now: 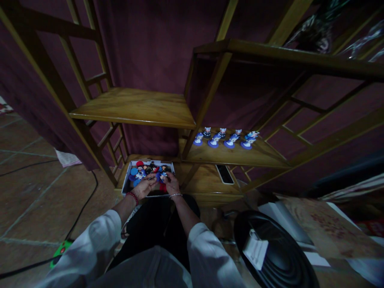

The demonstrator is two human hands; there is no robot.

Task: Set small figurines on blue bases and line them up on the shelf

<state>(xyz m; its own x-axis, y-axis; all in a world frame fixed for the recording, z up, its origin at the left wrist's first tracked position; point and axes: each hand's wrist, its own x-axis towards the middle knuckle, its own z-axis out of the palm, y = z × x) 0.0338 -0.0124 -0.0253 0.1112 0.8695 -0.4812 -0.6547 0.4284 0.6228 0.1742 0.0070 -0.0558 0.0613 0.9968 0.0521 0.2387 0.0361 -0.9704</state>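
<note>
Holding a blue-based figurine between left hand and right hand, pinched in the fingers of both, just over the white box. Counting eight standing figurines already set out in two rows of four on the shelf right of and above the box. Seeing jumbled figurines left inside the box, too crowded to count. Judging from that, probably only partway along. Noting also a phone lying right of the box, below that shelf.

Lower shelf, brown wood, and it's carrying a white-rimmed rectangular box and a flat white-edged phone; above, another brown wooden shelf holds eight small multicoloured figurines!
</note>
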